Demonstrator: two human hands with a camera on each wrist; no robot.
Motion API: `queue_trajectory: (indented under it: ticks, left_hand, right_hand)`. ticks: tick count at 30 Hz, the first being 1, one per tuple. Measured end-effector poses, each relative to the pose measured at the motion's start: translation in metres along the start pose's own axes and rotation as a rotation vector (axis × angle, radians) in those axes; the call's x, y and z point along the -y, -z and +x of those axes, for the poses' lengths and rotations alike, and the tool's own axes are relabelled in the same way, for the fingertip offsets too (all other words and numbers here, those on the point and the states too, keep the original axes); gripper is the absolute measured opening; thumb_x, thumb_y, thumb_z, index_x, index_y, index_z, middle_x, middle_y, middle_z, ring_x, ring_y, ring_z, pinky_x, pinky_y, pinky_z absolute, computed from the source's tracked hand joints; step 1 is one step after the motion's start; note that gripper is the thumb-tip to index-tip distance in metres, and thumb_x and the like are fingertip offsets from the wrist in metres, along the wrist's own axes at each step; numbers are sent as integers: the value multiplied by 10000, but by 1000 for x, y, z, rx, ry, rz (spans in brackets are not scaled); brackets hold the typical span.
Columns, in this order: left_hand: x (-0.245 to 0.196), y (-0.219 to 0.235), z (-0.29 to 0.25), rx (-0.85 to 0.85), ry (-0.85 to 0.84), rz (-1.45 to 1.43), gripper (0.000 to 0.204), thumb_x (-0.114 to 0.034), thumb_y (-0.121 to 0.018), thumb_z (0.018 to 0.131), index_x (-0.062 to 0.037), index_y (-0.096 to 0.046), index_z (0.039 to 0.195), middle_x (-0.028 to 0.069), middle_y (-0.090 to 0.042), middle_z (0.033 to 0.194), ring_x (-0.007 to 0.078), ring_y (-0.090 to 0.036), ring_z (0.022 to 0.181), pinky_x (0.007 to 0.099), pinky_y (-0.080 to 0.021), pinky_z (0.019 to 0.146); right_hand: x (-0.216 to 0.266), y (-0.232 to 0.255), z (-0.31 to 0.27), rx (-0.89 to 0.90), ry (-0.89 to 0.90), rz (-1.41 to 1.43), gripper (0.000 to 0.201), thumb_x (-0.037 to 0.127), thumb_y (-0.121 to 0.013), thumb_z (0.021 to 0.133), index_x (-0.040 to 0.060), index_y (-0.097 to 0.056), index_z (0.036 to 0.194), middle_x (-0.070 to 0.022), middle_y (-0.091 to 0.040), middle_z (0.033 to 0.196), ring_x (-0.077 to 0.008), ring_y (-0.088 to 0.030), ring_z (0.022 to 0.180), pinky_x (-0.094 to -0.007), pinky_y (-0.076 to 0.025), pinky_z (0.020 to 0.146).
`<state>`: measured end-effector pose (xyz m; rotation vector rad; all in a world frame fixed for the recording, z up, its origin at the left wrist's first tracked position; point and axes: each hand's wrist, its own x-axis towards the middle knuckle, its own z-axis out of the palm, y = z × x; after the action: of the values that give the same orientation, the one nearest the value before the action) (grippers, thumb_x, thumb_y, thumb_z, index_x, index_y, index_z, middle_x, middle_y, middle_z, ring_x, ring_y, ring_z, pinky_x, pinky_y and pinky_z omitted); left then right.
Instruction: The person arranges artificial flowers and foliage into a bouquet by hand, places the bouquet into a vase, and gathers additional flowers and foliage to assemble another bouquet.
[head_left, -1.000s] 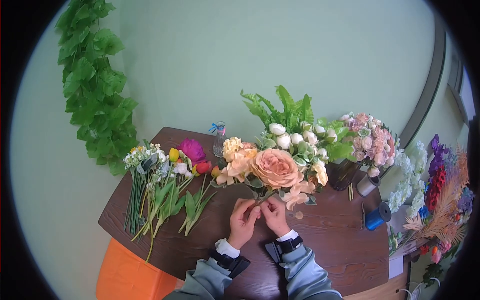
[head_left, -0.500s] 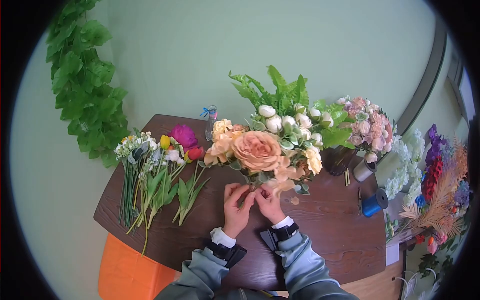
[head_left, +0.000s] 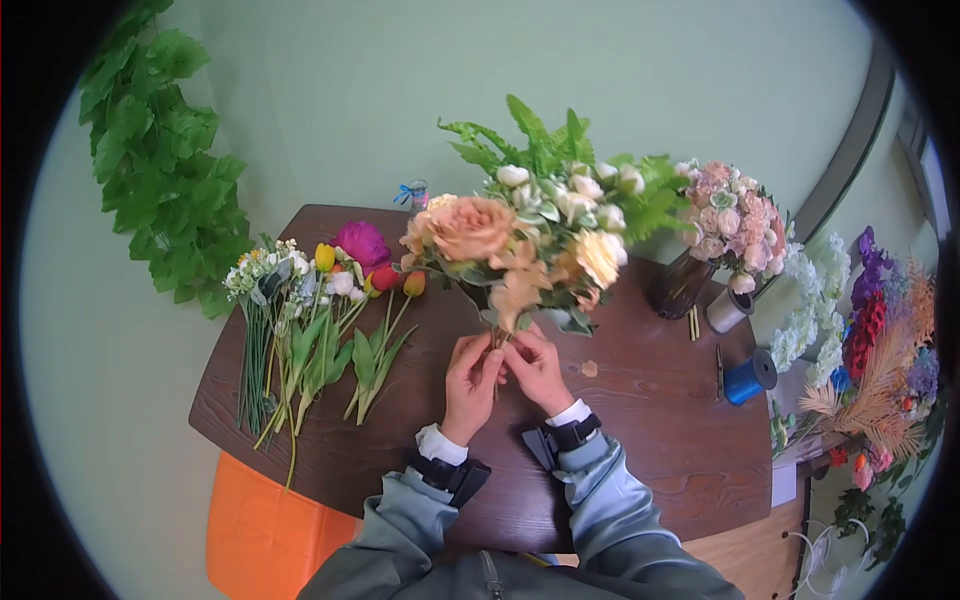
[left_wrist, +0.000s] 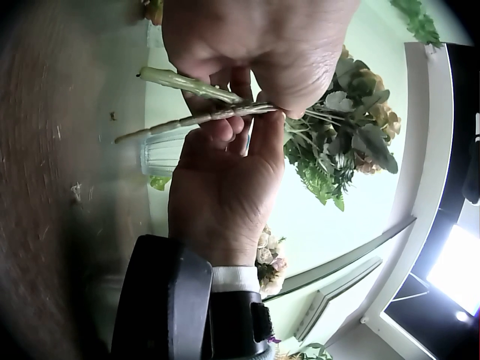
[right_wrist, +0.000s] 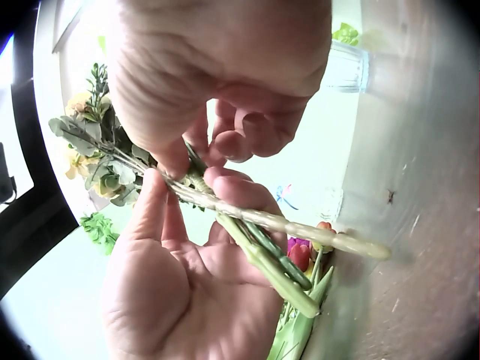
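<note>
A bouquet with a large peach rose [head_left: 470,228], white buds, cream blooms and green leaves stands upright over the table's middle. My left hand [head_left: 472,388] pinches its stems between thumb and fingers, just below the leaves. From the right, my right hand [head_left: 537,372] pinches the same spot, its fingertips against the left ones. Several bare stem ends [right_wrist: 281,225] stick out below both hands in the right wrist view, one pale and jointed, others green. Bright fern fronds [head_left: 540,145] fan out behind the blooms.
On the table's left lie loose tulips [head_left: 325,257], a magenta bloom [head_left: 361,243] and white sprays. A small ribboned glass vase [head_left: 417,190] is half hidden. At right stand a dark vase [head_left: 682,285] of pink flowers, a silver spool [head_left: 728,310] and a blue spool [head_left: 748,378].
The bouquet has turned and shifted left in my hands; its rose now sits further left and the cream bloom shows more. Both hands keep pinching the stems. The head view has shifted too.
</note>
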<state>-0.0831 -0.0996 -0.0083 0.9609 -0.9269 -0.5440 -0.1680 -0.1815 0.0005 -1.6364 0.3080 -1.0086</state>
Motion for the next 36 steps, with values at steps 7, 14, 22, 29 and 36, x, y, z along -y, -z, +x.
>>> queue_trajectory:
  ticks: [7, 14, 22, 29, 36]
  left_hand:
    - [-10, -1, 1, 26, 64, -60, 320, -161, -425, 946, -10, -454, 1226, 10, -463, 890, 35, -438, 586, 178, -389, 492]
    - [-10, 0, 0, 28, 181, -163, 364, -182, -406, 955, -39, -401, 1290, -41, -478, 764, 10, -364, 544, 156, -310, 452]
    - [7, 3, -2, 14, 59, 69, 343, -132, -420, 948, -20, -429, 1273, -29, -515, 832, 4, -392, 584, 154, -312, 475]
    - [6, 3, -2, -28, -39, 217, 308, -54, -500, 880, 25, -511, 1178, 166, -576, 1109, 220, -566, 1005, 293, -438, 837]
    - [-13, 2, -2, 139, 122, -95, 493, -104, -430, 922, -51, -147, 1322, 43, -512, 876, 39, -386, 619, 166, -326, 523]
  right_hand:
    - [20, -6, 0, 68, -114, 210, 165, 83, -464, 915, -67, -522, 949, -57, -392, 973, -98, -556, 573, -206, -468, 466]
    - [16, 0, 2, 125, -32, 109, 229, 146, -441, 932, -61, -535, 957, -58, -396, 952, -98, -568, 662, -211, -496, 573]
    - [10, -7, 1, 26, -29, 55, 192, 127, -526, 893, -40, -561, 980, -16, -485, 906, -52, -502, 656, -188, -417, 546]
    - [15, -14, 1, -49, 94, -38, 193, 150, -494, 910, -25, -561, 957, 2, -497, 835, -52, -471, 681, -207, -416, 591]
    - [17, -8, -6, 41, -86, 88, 178, 139, -506, 897, -20, -581, 925, -21, -595, 766, -66, -540, 669, -217, -449, 585]
